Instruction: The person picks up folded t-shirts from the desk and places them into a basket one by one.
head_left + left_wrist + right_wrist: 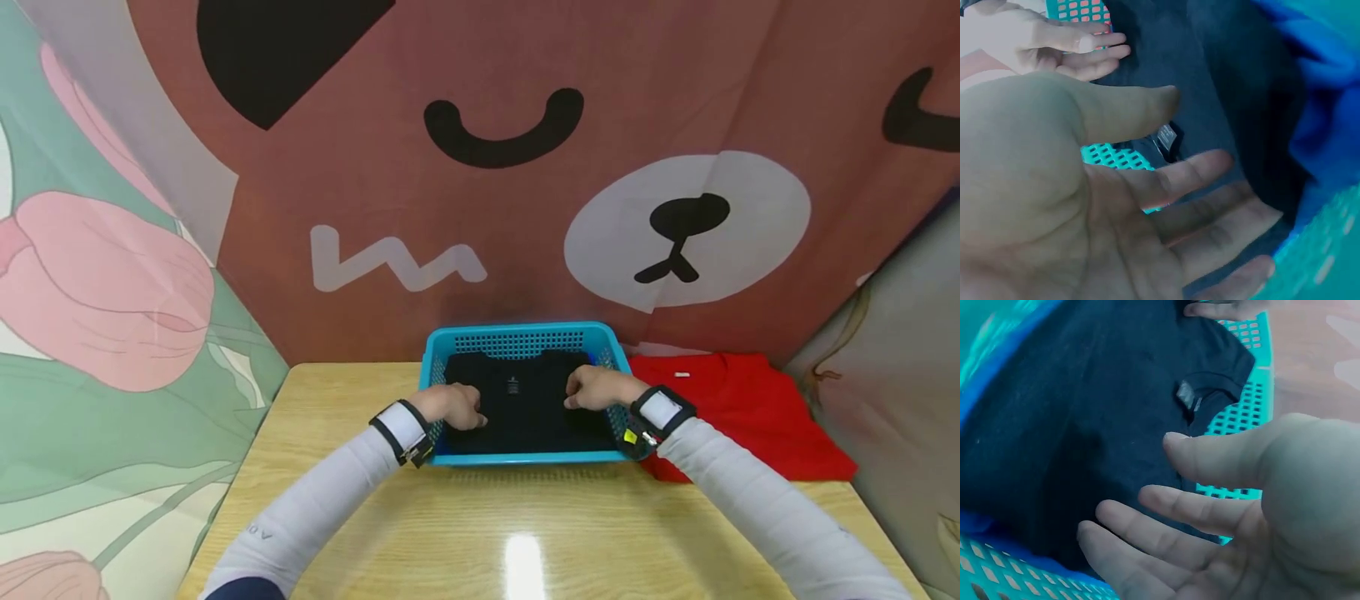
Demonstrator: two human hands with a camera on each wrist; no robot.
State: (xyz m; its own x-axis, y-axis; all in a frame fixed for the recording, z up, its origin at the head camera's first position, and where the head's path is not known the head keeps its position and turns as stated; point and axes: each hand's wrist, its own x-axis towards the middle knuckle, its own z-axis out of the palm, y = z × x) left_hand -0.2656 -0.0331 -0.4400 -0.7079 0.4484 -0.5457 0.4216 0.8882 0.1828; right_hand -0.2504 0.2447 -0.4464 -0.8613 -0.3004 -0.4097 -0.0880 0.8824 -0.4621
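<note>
A black shirt (525,423) lies folded inside a light-blue plastic basket (528,458), with a small label at its collar. My left hand (456,406) is over the shirt's left side, its thumb and fingers apart in the left wrist view. At the shirt's right side is my right hand (597,388); the right wrist view shows its fingers extended beside the black fabric and nothing gripped. Blue cloth (1329,119) shows along the edge, between the shirt and the basket wall.
To the right of the basket, a red garment (738,417) with a small white tag is spread on the wooden table (420,533). Behind stands a hanging cloth (390,167) with a bear's face. A flower-patterned cloth (112,292) hangs on the left.
</note>
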